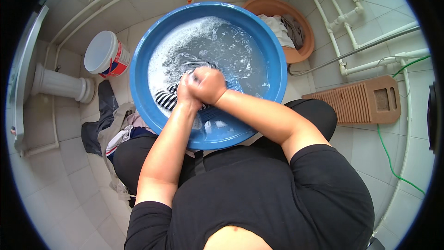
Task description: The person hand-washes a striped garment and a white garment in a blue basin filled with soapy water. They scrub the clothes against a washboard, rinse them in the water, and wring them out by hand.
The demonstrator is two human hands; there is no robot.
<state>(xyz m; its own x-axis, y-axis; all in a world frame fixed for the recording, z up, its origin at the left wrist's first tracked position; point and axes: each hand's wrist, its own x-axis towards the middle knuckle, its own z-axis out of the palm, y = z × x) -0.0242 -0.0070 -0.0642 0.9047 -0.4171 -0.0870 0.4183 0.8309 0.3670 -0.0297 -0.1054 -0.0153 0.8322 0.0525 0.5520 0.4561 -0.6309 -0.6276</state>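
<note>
A big round blue basin (139, 97) stands between my knees, holding soapy water (231, 48) with white foam thickest on its left side. Over the near middle of the water, my left hand (186, 91) and my right hand (209, 85) press together, both closed on a black-and-white striped garment (166, 98). Part of that cloth shows left of my left wrist, and more bunches up just beyond my fingers. My right hand is slightly blurred and covers some of the left one's fingers. Below my wrists, dark blue fabric (213, 113) lies in the water.
Behind the basin at right, a terracotta-coloured tub (305, 23) contains white and grey clothes. A brown washboard (351, 102) lies right of my knee. At left are a white bucket (99, 53), a white pedestal (62, 83) and piled clothes (108, 120). Pipes (344, 67) line the walls.
</note>
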